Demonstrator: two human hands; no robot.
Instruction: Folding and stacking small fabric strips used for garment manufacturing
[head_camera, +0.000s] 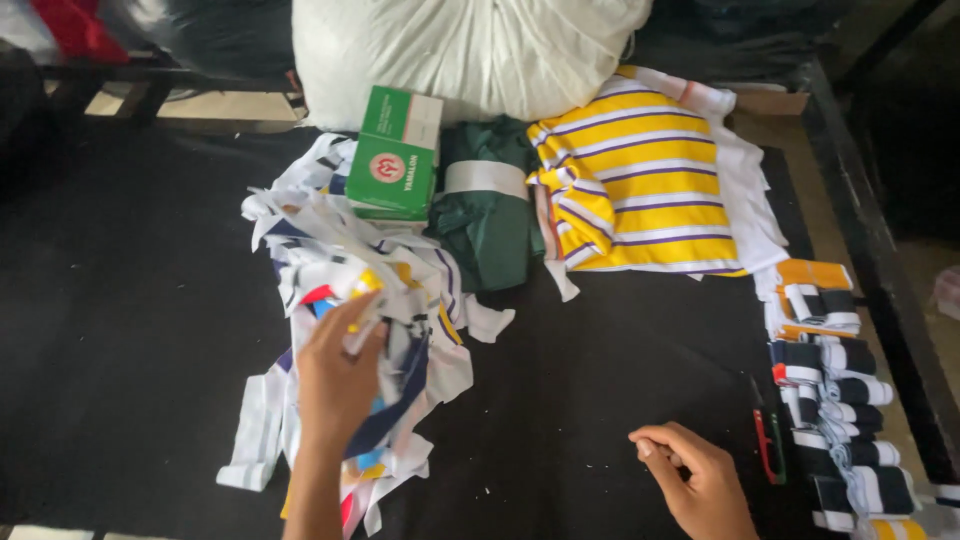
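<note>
Black worktop (120, 300): left hand (338, 375) pinches fabric scraps pile (350, 300), which runs 12-to-6; right hand (695, 475) curled, empty?—can't tell, w/ cutter (768, 445) at its 3.

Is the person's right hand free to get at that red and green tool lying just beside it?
Probably yes. The right hand rests on the black table, loosely curled and seemingly empty, and the red and green tool lies close to its right with only bare surface between them. The stacked collar strips sit beyond it.
</note>
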